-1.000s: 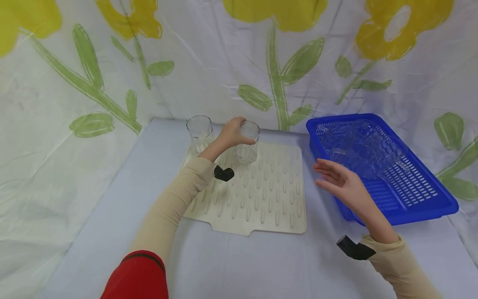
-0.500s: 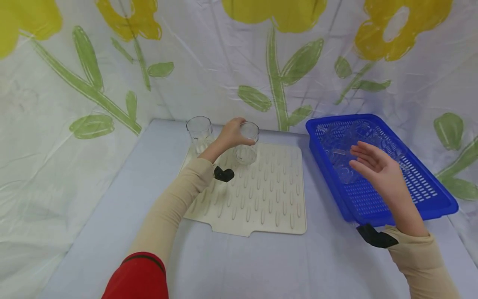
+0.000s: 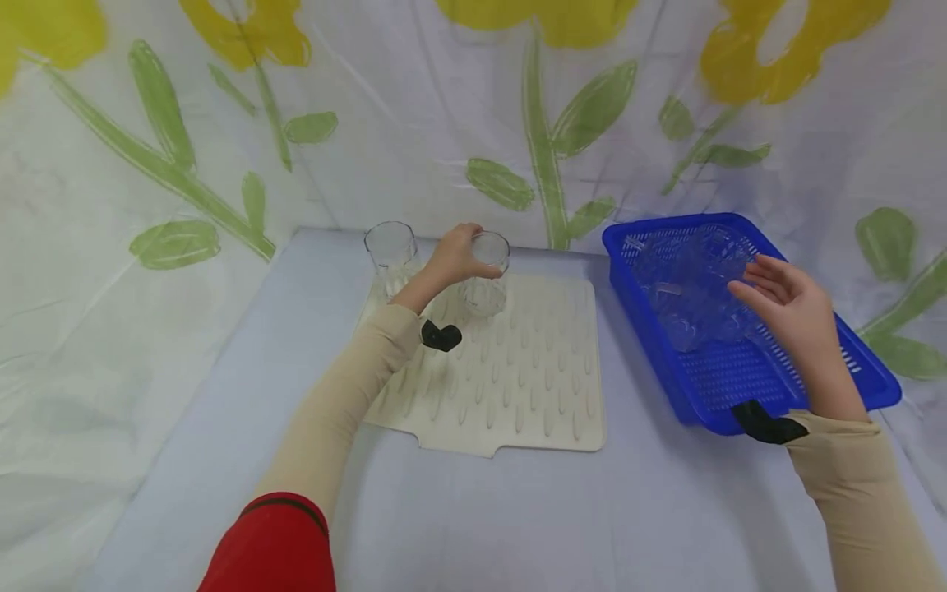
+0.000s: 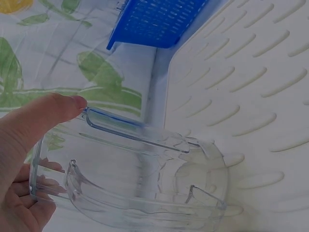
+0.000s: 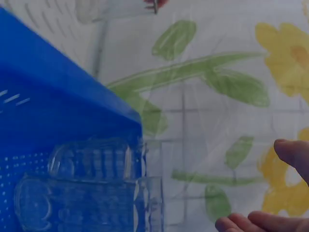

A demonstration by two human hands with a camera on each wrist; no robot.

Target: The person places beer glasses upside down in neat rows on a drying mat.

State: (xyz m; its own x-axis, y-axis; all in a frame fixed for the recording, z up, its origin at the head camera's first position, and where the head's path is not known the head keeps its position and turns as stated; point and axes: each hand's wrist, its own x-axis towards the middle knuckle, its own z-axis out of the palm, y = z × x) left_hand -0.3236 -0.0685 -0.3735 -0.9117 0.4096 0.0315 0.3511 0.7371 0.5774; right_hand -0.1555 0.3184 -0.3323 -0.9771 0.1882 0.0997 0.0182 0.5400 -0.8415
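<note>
My left hand (image 3: 454,259) grips a clear drinking glass (image 3: 486,298) near its rim, thumb on one side and fingers on the other. In the left wrist view, the glass (image 4: 145,169) stands over the ribbed cream mat (image 4: 251,63), its base at or close to the surface. A second glass (image 3: 392,251) stands upright at the mat's back left corner, partly behind my left forearm. Over the right side of the blue basket (image 3: 691,403), my right hand (image 3: 795,308) hovers with fingers loosely extended and nothing in them. Several clear glasses (image 5: 87,200) lie in the basket.
The cream drying mat (image 3: 518,370) lies in the middle of the white table (image 3: 518,518). Behind the table hangs a white curtain (image 3: 414,123) with yellow flowers. The basket's raised walls border the glasses on the right.
My right hand has moved right, from beside the basket's left wall to over the basket. My left hand keeps its grip on the glass in about the same place. The head view has tilted slightly.
</note>
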